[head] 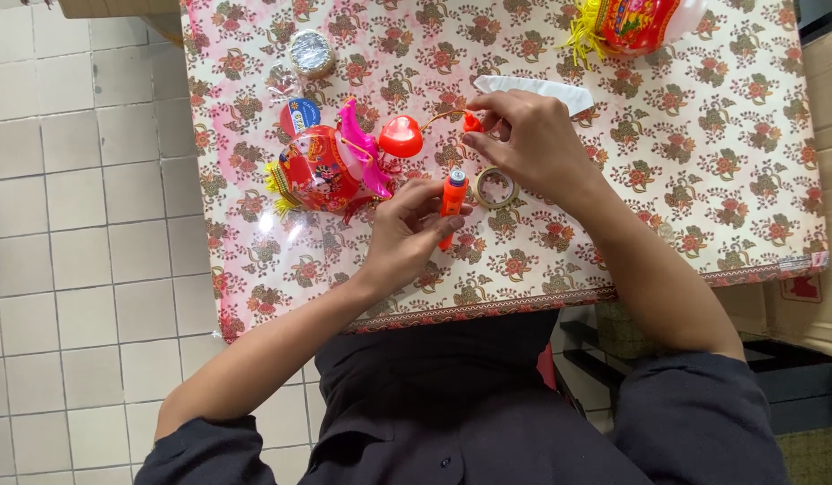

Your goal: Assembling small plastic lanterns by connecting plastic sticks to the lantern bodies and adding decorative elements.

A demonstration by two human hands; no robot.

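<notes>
My left hand [407, 232] grips an orange tube-shaped handle [452, 199] that has a battery end showing at its top. My right hand [533, 144] pinches a small red clip [473, 123] at the end of a thin curved wire. A red heart-shaped piece [401, 136] hangs on that wire, to the left of my right hand. A red and pink toy lantern with yellow fringe [322, 166] lies on the flowered tablecloth [685, 153] left of both hands. A roll of clear tape [497, 187] lies under my right hand.
A second red lantern with yellow fringe [627, 22] sits at the table's far edge. A foil-wrapped round thing [311, 52] and a blue round disc [301, 112] lie at the far left. A white plastic strip [542, 90] lies behind my right hand. White floor tiles [84, 224] spread left; cardboard boxes [820, 216] stand right.
</notes>
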